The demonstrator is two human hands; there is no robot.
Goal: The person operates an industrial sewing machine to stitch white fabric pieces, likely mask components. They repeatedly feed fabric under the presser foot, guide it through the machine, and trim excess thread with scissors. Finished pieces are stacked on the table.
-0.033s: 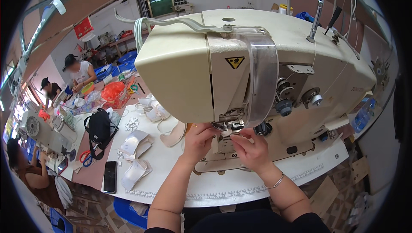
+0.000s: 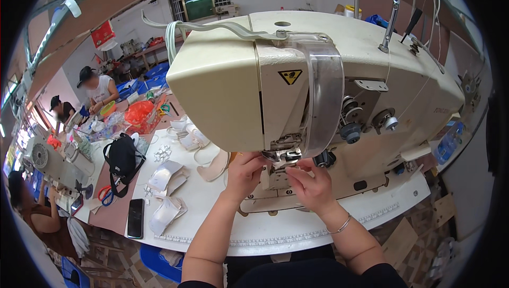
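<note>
A large cream sewing machine [image 2: 217,81] fills the middle, with a clear guard [image 2: 324,92] down its front and a metal presser foot [image 2: 289,155] below. My left hand [image 2: 245,175] is at the left of the foot, its fingers bent and closed, the tips partly hidden by the machine head. On the right side my right hand [image 2: 313,186] pinches close to the foot, thumb and forefinger together. Between the fingertips, under the foot, shows a small whitish piece [image 2: 278,166], too small to make out fully. A black knob [image 2: 324,158] sits just above my right fingers.
Left on the white table lie stacked pale curved pieces [image 2: 167,176], a beige curved piece [image 2: 214,166], a phone [image 2: 135,219] and a black bag [image 2: 123,160]. Blue-handled scissors [image 2: 106,197] lie nearby. A printed ruler [image 2: 286,243] edges the table. Other people work at left.
</note>
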